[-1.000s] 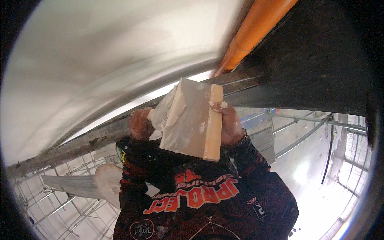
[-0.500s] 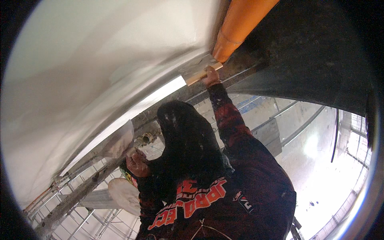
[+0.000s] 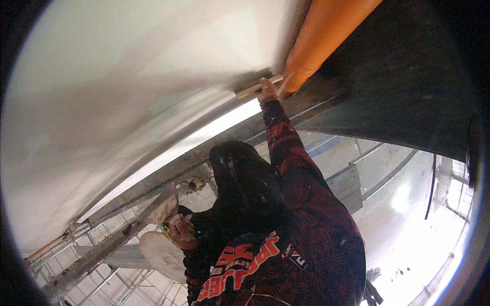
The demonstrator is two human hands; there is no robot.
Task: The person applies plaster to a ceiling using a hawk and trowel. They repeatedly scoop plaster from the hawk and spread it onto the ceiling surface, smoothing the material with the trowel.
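At the far end of my outstretched right arm, my right hand (image 3: 267,91) is closed round the pale wooden handle of a trowel (image 3: 246,94). Its blade lies along the base of the pale wall (image 3: 153,56), close beside the orange pipe (image 3: 312,48). Bent in near my body, my left hand (image 3: 181,232) grips a wide, plaster-smeared blade (image 3: 161,206) that looks like a spatula. A bit of yellow and black shows by these fingers. Much of its handle is hidden by the hand.
Below my left hand is a round whitish thing (image 3: 162,252). A dirty metal tube (image 3: 97,260) and scaffold coupler (image 3: 195,183) run beside the wall, with a lit gap along its base. Dark sheeting (image 3: 403,86) hangs at the right; scaffold bars lie below.
My right hand and trowel now sit closer against the wall's base beside the pipe. My left hand has come lower with its blade tilted more upright. The whole view has shifted slightly.
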